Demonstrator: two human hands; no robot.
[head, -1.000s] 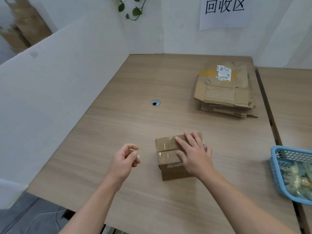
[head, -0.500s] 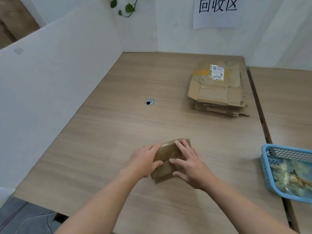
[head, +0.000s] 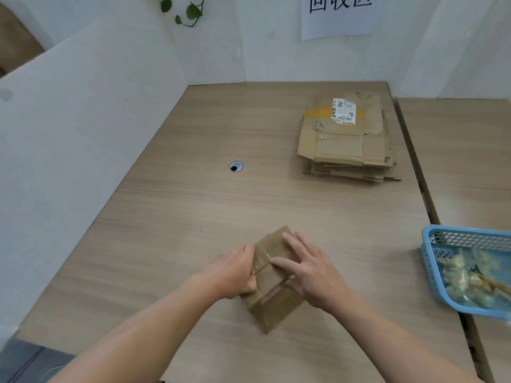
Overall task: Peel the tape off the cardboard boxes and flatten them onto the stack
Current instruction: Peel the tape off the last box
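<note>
- The left hand (head: 235, 272) is at 6 o'clock on the table (head: 166, 230). Its fingers are curled against the left edge of the box (head: 276, 308), right where a strip of clear tape (head: 261, 261) crosses the seam. I cannot tell whether it has a tape end pinched.
- The box stands whole at 6 o'clock, turned a little askew, flaps closed and glossy tape across its top. By the look of it, no tape has come off it, so peeling and flattening are both left to do.
- The right hand (head: 312, 275) lies on the box top with fingers spread and nearly straight, pressing down to steady it and gripping nothing.
- The stack (head: 343, 139) of flattened boxes lies at 1 o'clock, well apart from the hands. Several are already done, the top one bearing a shipping label.
- The blue basket (head: 431, 261) at 4 o'clock holds crumpled clear scraps, probably peeled tape from those boxes.
- No other unopened box is in view, so this may be the last one.
</note>
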